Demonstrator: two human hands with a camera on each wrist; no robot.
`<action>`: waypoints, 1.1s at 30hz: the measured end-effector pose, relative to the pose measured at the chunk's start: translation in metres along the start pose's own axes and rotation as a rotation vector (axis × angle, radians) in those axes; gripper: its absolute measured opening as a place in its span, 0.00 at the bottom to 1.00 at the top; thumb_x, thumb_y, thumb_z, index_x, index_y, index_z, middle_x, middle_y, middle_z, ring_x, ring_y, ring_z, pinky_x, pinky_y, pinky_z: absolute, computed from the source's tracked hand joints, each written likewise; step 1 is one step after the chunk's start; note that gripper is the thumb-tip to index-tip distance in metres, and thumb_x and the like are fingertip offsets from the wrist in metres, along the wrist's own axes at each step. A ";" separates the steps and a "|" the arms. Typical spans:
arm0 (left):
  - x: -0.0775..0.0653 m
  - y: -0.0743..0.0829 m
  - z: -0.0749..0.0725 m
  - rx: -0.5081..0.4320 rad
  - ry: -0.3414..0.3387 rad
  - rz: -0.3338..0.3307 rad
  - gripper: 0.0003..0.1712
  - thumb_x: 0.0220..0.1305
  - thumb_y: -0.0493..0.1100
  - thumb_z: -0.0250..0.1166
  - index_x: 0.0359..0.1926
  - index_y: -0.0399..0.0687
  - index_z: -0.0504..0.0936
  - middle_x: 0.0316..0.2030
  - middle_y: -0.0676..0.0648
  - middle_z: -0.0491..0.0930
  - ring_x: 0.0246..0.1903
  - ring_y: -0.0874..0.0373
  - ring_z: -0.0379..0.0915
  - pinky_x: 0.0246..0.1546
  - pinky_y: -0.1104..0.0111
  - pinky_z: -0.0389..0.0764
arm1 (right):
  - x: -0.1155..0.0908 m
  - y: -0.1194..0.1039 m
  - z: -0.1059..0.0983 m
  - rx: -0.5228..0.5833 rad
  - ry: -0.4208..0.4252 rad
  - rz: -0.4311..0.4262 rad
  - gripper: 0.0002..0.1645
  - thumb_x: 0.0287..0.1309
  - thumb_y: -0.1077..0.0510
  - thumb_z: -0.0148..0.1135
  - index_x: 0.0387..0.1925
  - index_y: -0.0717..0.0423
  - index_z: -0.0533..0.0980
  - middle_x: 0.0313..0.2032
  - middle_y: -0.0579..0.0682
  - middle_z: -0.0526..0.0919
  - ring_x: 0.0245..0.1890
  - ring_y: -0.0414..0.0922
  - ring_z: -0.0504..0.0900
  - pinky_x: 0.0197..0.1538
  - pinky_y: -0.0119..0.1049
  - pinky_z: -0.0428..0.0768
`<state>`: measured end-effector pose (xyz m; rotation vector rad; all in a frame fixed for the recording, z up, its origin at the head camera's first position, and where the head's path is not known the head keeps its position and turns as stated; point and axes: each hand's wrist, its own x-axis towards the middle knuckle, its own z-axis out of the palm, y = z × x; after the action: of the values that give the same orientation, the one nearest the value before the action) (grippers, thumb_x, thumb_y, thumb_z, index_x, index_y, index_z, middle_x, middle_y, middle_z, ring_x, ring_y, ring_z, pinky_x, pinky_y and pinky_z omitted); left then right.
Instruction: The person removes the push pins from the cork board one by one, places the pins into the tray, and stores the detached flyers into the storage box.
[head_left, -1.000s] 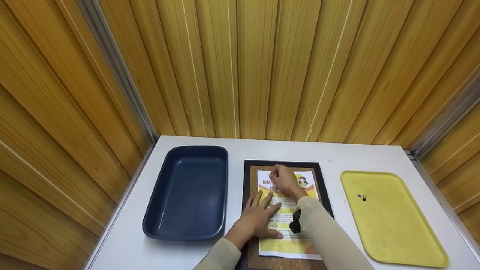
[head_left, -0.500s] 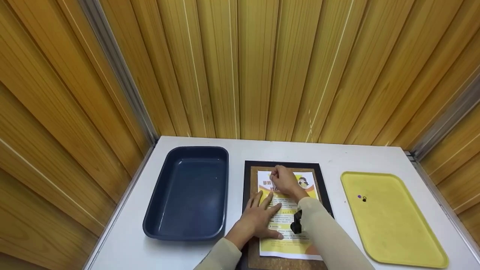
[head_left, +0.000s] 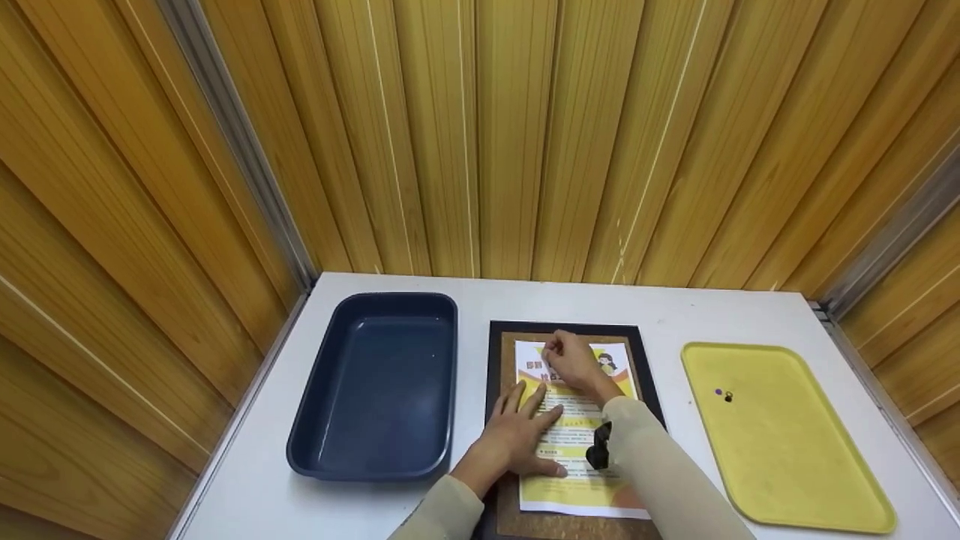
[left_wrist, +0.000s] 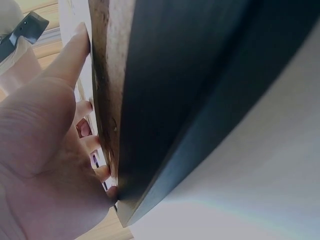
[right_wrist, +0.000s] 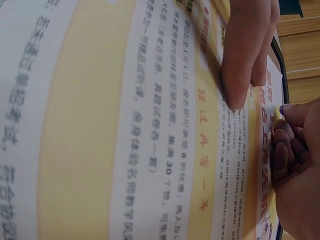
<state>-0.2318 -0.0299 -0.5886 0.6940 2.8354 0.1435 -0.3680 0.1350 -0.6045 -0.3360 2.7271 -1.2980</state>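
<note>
A printed poster [head_left: 581, 491] in yellow, white and orange lies on a cork board [head_left: 508, 491] with a black frame [head_left: 493, 360]. My left hand [head_left: 514, 442] rests flat on the poster's left side, fingers spread. Near the poster's top edge, my right hand [head_left: 576, 361] has its fingers curled in, the fingertips close to the paper. In the right wrist view the right hand [right_wrist: 305, 150] pinches a small purple thumbtack [right_wrist: 281, 109], mostly covered by the fingertips. The left wrist view shows the left hand [left_wrist: 55, 130] along the board's edge.
A deep navy-blue basin [head_left: 452, 360] stands left of the board. To the right lies a yellow tray [head_left: 802, 442] holding a few tiny items, one a purple dot [head_left: 718, 391] and one a black dot [head_left: 728, 399]. Wood-patterned walls enclose the white table [head_left: 562, 300].
My right hand has shifted very slightly to the right near the poster's top. The left hand keeps its place on the paper.
</note>
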 end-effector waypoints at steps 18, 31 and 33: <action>0.000 0.004 0.000 -0.008 -0.003 -0.004 0.59 0.55 0.84 0.64 0.83 0.74 0.58 0.85 0.48 0.45 0.83 0.40 0.37 0.80 0.45 0.49 | -0.037 0.001 -0.029 -0.109 0.019 -0.200 0.04 0.73 0.64 0.65 0.39 0.54 0.79 0.34 0.44 0.80 0.34 0.40 0.77 0.39 0.36 0.76; -0.005 0.003 0.001 -0.066 0.016 -0.005 0.59 0.56 0.81 0.68 0.83 0.70 0.60 0.85 0.45 0.46 0.83 0.39 0.38 0.80 0.44 0.48 | -0.089 0.041 -0.094 -0.242 0.036 -0.189 0.05 0.71 0.65 0.66 0.38 0.55 0.77 0.33 0.45 0.78 0.33 0.41 0.75 0.36 0.35 0.75; -0.005 0.003 0.001 -0.073 0.021 0.001 0.59 0.56 0.81 0.68 0.83 0.69 0.60 0.85 0.45 0.46 0.83 0.38 0.38 0.80 0.43 0.47 | -0.096 0.051 -0.106 -0.249 0.069 -0.178 0.06 0.70 0.66 0.66 0.37 0.56 0.77 0.32 0.46 0.78 0.32 0.41 0.75 0.35 0.34 0.76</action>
<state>-0.2259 -0.0292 -0.5880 0.6828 2.8335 0.2538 -0.3023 0.2692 -0.5774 -0.5781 2.9821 -1.0207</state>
